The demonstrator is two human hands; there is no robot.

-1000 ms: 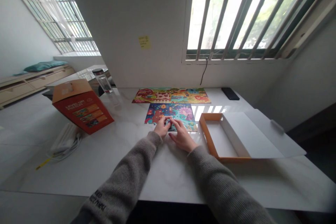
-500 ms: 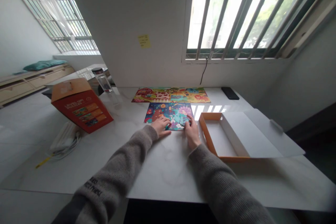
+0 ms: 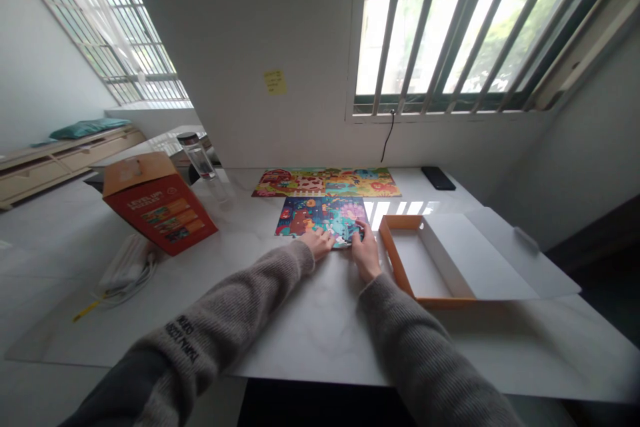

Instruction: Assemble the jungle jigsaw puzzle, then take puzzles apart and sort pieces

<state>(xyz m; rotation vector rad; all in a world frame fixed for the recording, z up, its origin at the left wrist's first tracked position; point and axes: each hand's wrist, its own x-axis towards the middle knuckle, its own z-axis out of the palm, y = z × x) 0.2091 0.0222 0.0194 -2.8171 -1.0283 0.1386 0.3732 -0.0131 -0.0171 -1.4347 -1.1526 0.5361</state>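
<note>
The dark blue puzzle [image 3: 323, 212] lies flat on the desk [image 3: 310, 320], directly ahead of the person, and both hands are at its near side. The left hand [image 3: 318, 242] rests palm down across the near edge, around the middle of that side, with its fingers laid on the printed surface; it is spread over the puzzle and not clamped on anything. The right hand [image 3: 367, 250] is at the near right corner, its fingers and thumb bent about the right-hand edge; whether they pinch a piece there cannot be told, since the fingers hide that corner. The two hands are apart, with a short strip of the puzzle's near edge showing between them. Most of the picture stretches beyond the fingertips, away from the person, and its left part lies clear of the left hand.

Just past the puzzle's far edge, and seemingly touching it, are two more puzzles side by side: a farm puzzle [image 3: 290, 182] on the left and a yellow animal puzzle [image 3: 364, 182] on the right. Both are beyond the hands' reach as they rest now. To the right of the right hand, near it but not touching, the open box [image 3: 400, 260] lies with its white flap folded outward. The red box [image 3: 165, 213] stands tilted, well to the left of the left hand.
</note>
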